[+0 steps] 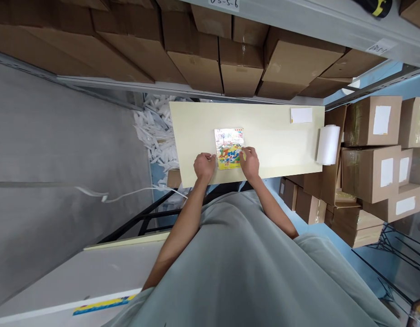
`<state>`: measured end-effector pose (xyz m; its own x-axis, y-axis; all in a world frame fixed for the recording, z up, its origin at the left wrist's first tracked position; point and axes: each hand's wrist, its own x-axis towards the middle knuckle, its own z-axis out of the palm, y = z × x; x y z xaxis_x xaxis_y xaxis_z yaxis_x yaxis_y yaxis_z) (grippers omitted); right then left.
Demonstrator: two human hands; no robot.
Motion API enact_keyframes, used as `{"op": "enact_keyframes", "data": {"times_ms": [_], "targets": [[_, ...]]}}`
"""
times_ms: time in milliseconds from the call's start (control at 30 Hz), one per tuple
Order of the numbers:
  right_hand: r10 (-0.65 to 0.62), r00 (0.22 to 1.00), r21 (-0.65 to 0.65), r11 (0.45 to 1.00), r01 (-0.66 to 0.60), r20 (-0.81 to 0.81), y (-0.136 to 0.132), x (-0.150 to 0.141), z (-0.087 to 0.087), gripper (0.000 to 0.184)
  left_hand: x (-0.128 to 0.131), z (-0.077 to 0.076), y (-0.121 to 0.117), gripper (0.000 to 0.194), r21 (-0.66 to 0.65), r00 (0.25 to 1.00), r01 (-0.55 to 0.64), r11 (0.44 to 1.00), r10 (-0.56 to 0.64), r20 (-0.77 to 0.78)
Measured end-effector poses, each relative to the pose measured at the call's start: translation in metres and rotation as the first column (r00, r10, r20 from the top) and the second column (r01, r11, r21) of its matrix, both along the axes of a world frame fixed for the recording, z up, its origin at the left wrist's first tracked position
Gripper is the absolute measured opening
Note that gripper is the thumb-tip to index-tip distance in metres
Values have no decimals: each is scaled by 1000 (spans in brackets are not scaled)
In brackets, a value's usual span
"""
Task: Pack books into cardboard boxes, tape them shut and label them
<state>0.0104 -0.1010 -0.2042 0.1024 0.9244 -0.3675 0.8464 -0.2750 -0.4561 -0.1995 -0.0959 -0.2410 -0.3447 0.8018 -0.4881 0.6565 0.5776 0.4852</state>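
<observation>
A colourful picture book (229,150) with cartoon figures and a yellow lower band lies flat on the pale cream tabletop (281,150). Along its left edge, my left hand (204,166) is closed with curled fingers; the fingertips come close to the cover, and what they pinch, if anything, is too small to make out. On the opposite side, my right hand (250,164) has its thumb and forefinger at the book's right edge, gripping it there. The cover's top looks shiny with reflected light.
A small stack of white labels (301,115) lies at the back right, and a white roll (328,145) at the right end. Cardboard boxes (372,172) are piled beyond it. Paper scraps (158,129) heap on the left. A shelf of boxes (242,68) overhangs the back.
</observation>
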Motion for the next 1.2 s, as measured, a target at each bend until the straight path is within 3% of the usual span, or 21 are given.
{"op": "enact_keyframes", "data": {"times_ms": [200,367,533,633,767,900,1033,1200], "targets": [[106,993,-130,987,-99,44,-8,-10,7,48,11,17,7,4,23,999,40,999,-41,32],[93,995,-136,986,-97,-34,-5,-3,6,48,26,49,7,5,86,994,58,995,-66,86],[28,972,-101,993,-53,-233,0,19,6,39,55,86,4,7,190,975,215,958,-223,20],[-110,858,-97,993,71,-502,1,35,14,27,81,106,0,11,244,944,326,913,-330,-27],[-241,608,-127,966,225,-756,1,56,29,44,119,123,-4,22,277,919,383,881,-394,-19],[-313,589,-148,939,312,-745,8,84,32,48,151,116,-3,29,257,909,308,916,-363,206],[-332,682,-132,935,328,-652,18,121,21,40,169,97,2,35,232,839,240,943,-322,438],[-329,814,-146,944,295,-479,29,158,3,29,178,74,24,34,278,890,315,908,-384,245]]}}
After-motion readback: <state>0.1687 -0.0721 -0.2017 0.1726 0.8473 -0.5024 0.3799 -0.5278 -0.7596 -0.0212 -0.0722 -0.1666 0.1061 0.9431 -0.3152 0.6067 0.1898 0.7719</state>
